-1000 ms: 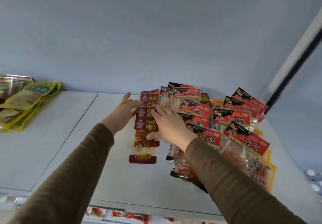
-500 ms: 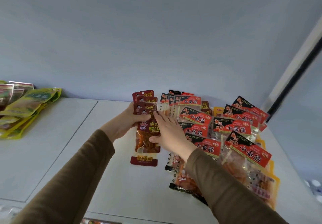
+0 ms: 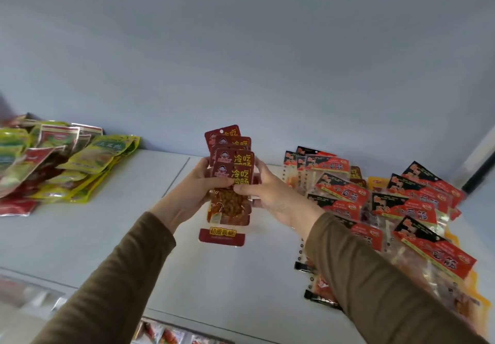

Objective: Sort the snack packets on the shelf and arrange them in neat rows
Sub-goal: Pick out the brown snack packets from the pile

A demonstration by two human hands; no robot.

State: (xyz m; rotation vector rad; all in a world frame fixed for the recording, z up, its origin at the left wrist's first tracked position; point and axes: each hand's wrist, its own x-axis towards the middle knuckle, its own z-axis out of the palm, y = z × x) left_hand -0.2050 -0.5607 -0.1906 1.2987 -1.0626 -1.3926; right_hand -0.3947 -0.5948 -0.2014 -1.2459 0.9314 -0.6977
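Observation:
A fanned bunch of dark red snack packets (image 3: 231, 172) with yellow lettering is lifted above the white shelf (image 3: 107, 225). My left hand (image 3: 195, 191) grips its left edge, thumb across the front. My right hand (image 3: 270, 193) grips the right edge, thumb on the front too. The lowest packet hangs down with its clear window and red bottom strip showing. To the right lie overlapping rows of red-and-black headed packets (image 3: 401, 204) with clear bodies.
A loose heap of green, yellow and red pouches (image 3: 59, 161) lies at the shelf's left end. A grey back wall rises behind. A dark upright post (image 3: 479, 175) stands at the far right. More packets (image 3: 166, 334) show on a lower shelf under the front edge.
The dark red packets lay flat on the shelf under both hands a second ago. Both hands have since gathered them and lifted them upright off the shelf.

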